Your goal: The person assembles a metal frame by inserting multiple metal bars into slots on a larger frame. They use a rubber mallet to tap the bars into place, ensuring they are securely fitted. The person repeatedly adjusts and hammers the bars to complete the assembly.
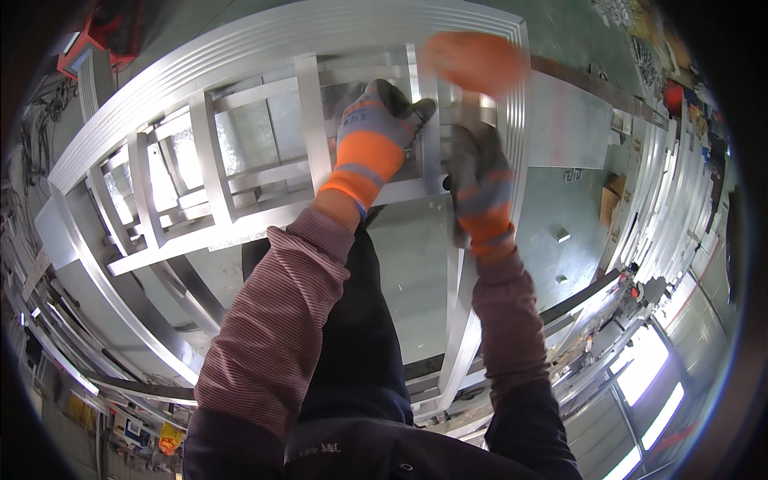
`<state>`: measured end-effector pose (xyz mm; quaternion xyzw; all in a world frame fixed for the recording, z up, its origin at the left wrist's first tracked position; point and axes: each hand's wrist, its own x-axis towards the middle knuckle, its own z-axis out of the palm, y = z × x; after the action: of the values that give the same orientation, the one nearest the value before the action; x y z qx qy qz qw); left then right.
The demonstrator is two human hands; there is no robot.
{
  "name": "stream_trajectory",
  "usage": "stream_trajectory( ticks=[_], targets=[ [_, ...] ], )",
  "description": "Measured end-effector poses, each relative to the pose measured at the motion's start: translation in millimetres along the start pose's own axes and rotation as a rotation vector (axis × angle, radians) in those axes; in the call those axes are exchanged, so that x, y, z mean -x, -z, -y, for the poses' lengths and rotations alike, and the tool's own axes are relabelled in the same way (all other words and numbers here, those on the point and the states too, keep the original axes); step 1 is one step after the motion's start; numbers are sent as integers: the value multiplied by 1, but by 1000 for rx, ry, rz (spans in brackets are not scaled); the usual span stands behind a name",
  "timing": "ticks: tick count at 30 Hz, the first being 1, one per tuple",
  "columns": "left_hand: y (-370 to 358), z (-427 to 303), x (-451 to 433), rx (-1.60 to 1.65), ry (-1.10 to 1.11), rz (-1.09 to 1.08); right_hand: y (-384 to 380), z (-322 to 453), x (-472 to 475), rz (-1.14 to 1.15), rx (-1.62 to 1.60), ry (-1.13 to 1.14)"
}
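Note:
My right hand [485, 180], in a grey and orange work glove, grips the short handle [471, 107] of a mallet. Its orange head [474, 60] is blurred and hangs over the right end of a silvery metal frame [521, 96]. My left hand [375, 126], gloved alike, is over the frame's inner bars. Its thumb lies against an upright metal bar [429, 144]; the curled fingers are partly hidden, so whether they hold anything is unclear. A lower metal rail [402, 191] passes beneath my left wrist.
More crossbars [210, 156] divide the frame to the left. A flat metal sheet [567, 120] lies beyond its right edge. Long metal profiles [666, 198] are stacked at the right, near a cardboard box [612, 195]. A red stand [99, 42] is at the upper left.

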<state>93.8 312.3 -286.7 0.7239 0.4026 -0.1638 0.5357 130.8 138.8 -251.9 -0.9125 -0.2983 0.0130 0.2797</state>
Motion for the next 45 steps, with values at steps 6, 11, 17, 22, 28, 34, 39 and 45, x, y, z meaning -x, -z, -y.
stream_trajectory(
  ticks=[6, 11, 17, 22, 28, 34, 39, 45],
  targets=[
    [9, -2, -4, 7, -49, 1, 32, -2, 4, 229, -484, -381],
    [11, -7, -9, -82, -12, 8, 29, 11, 66, -13, -1338, -556],
    [10, -5, -12, -110, -39, -22, 23, 1, 82, 277, -714, -869],
    [-5, 2, 4, -6, 12, -42, 13, -2, 32, 107, -329, -271],
    [-12, 8, 11, -43, 19, -1, -6, -24, 18, 161, -229, -248],
    [-4, 0, 9, -39, 0, -6, 25, 2, 17, 223, -503, -458],
    [-2, -7, -5, -74, -17, -152, 34, 14, 84, -40, -1430, -741],
    [4, -6, -31, -136, -57, 66, 11, -11, 138, 326, -354, -427]
  ],
)
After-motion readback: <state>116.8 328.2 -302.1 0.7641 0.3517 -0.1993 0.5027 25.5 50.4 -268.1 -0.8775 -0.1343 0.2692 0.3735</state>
